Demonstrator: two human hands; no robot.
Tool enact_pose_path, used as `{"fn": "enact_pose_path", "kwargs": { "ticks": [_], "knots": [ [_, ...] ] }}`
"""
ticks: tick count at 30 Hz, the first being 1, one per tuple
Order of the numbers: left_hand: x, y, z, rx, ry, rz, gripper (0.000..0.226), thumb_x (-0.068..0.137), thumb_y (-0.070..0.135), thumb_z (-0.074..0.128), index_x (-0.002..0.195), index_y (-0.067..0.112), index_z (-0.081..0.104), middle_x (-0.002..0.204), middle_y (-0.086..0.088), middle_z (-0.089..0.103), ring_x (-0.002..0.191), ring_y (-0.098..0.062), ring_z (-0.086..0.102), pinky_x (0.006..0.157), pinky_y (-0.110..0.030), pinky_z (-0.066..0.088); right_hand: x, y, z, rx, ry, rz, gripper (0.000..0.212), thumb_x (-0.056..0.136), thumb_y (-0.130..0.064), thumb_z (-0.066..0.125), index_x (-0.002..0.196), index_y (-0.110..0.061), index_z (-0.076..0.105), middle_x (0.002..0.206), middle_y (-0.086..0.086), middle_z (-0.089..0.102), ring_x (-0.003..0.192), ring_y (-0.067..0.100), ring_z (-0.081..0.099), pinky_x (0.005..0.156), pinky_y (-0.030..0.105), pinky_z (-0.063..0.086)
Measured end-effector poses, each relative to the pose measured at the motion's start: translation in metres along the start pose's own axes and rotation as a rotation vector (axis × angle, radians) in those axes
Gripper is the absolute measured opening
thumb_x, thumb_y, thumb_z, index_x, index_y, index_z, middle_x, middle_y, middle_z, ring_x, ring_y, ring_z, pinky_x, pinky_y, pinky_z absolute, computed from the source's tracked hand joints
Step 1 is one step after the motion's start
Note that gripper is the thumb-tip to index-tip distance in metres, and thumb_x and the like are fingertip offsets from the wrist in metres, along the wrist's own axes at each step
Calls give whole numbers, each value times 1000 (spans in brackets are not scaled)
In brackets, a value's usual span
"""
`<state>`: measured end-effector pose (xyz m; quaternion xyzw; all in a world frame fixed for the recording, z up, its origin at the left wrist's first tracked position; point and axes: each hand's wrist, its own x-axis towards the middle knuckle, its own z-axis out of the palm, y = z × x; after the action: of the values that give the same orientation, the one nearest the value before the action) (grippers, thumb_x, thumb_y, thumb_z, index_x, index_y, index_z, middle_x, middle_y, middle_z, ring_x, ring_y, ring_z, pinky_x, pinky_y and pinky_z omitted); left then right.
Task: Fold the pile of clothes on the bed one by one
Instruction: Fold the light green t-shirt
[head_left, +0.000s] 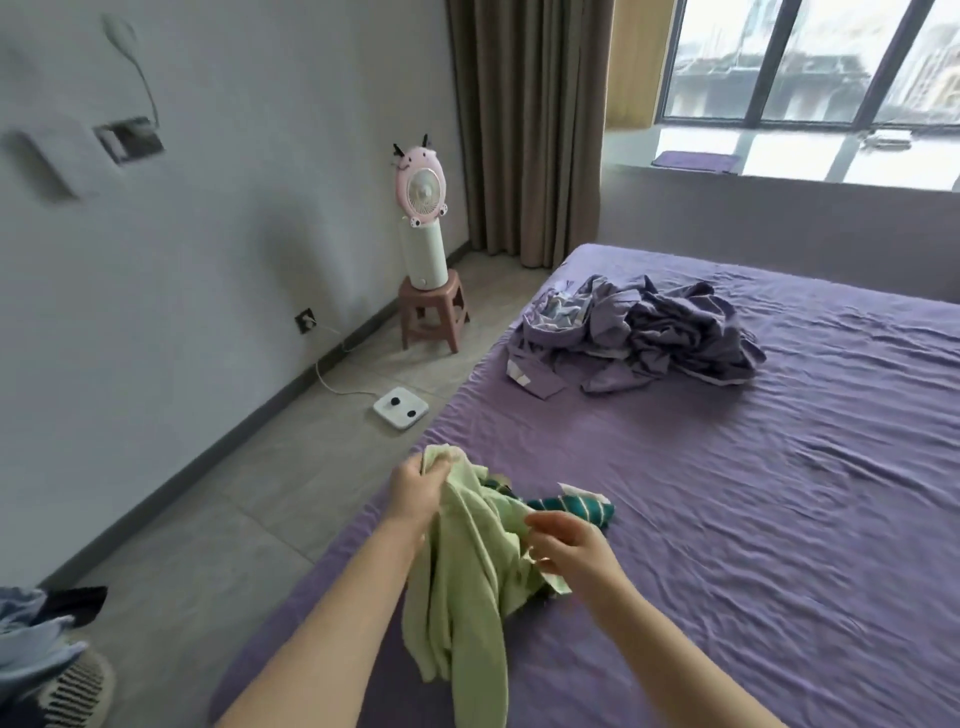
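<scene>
Green garment (467, 587) over bed (727, 493), left hand (415, 493) gripping it, right hand (571, 551) seemingly pinching it

Soft daylight, a little smeared at the edges.
The window (815, 62) at upper right glares white; the wall fixtures (83, 150) at upper left blur, and straight lines bow near the frame's edges.

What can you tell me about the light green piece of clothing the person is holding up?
The light green garment looks like soft, plain knit cloth, crumpled and unfolded. The left hand grips its top edge and lifts it, so most of it hangs in long folds over the near edge of the purple bed. The right hand pinches its right side. Behind it, a dark green striped cloth lies against it.
</scene>
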<state>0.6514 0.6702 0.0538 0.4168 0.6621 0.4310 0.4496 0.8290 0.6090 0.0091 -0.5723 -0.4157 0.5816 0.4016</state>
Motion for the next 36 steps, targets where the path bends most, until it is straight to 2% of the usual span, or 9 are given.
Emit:
{"fn": "enact_pose_path", "kwargs": {
  "ticks": [6,10,13,21,28,29,30,33,36],
  "knots": [
    [-82,138,-25,381,-219,537,8,85,21,70,79,16,73,73,3,67,69,-8,58,69,-25,47,-43,-72,-40,-150,136,-251,28,88,-3,61,115,-1,62,87,2,63,74,12,58,71,27,51],
    [-138,201,-37,423,-337,689,5,84,17,71,86,14,75,81,4,72,77,-3,63,76,-20,48,-75,-125,-53,-297,127,-488,48,82,-15,71,128,-10,54,117,2,56,104,13,51,90,25,43],
    [-176,227,-40,380,-398,760,11,82,13,72,77,22,71,67,19,69,66,9,61,63,-5,44,-103,-151,-64,-358,101,-650,45,80,-17,73,120,-3,55,112,13,61,98,17,53,82,26,41],
    [-217,227,-46,316,-486,734,15,81,18,73,72,30,75,74,13,72,70,4,65,63,-6,45,-151,-147,-89,-158,-132,-465,15,85,-1,63,77,-13,69,60,-10,63,56,2,53,59,16,44],
    [-208,196,-47,612,-361,629,33,78,35,76,73,5,63,100,15,49,67,18,50,53,-8,36,-193,-172,-119,17,-44,-433,11,83,-13,69,72,-16,70,65,0,63,59,10,55,57,24,45],
    [-212,188,-40,630,-370,634,33,76,36,77,74,9,59,67,11,35,64,12,50,53,-9,37,-198,-178,-117,-1,-54,-446,13,82,-14,69,69,-16,70,63,-1,61,58,10,53,57,23,45],
    [-217,180,-31,574,-434,623,33,75,34,79,80,10,57,79,5,58,69,1,53,62,-13,44,-204,-184,-113,-25,-67,-458,13,81,-14,70,68,-15,70,61,-1,60,58,10,52,57,22,45],
    [-241,162,3,264,-781,546,52,77,4,76,121,7,48,114,-13,58,103,-21,59,93,-38,51,-216,-195,-100,-230,-60,-464,13,78,-16,74,78,-4,71,65,5,58,62,14,49,61,25,44],
    [-250,154,28,202,-899,604,49,78,-6,71,121,8,53,97,1,64,84,0,62,73,-19,52,-227,-191,-100,-324,40,-422,14,75,-17,77,76,-5,70,66,6,57,63,15,49,61,26,43]
  ]
}}
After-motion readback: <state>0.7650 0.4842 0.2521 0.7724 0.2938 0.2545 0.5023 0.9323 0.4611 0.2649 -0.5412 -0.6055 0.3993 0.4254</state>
